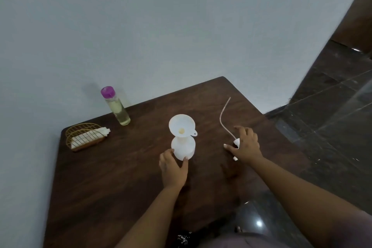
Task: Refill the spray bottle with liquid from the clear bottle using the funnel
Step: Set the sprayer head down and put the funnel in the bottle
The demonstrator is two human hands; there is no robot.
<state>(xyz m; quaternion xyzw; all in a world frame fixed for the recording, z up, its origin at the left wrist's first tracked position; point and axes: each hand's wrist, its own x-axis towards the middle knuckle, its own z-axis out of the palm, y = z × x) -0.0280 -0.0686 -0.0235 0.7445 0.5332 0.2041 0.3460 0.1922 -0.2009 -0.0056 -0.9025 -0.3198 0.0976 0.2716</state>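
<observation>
A white spray bottle (183, 148) stands near the middle of the dark wooden table (120, 177), with a white funnel (181, 126) seated in its neck. My left hand (174, 167) holds the bottle's base between thumb and fingers. The spray head (237, 142) with its long thin tube (224, 113) lies on the table to the right. My right hand (244, 144) hovers over the spray head with spread fingers. The clear bottle (117, 108) with a purple cap holds yellowish liquid and stands at the back left, capped.
A gold wire napkin holder (85, 137) with white napkins sits at the table's left edge. A pale wall rises behind the table. Dark glossy floor tiles (332, 127) lie to the right of the table.
</observation>
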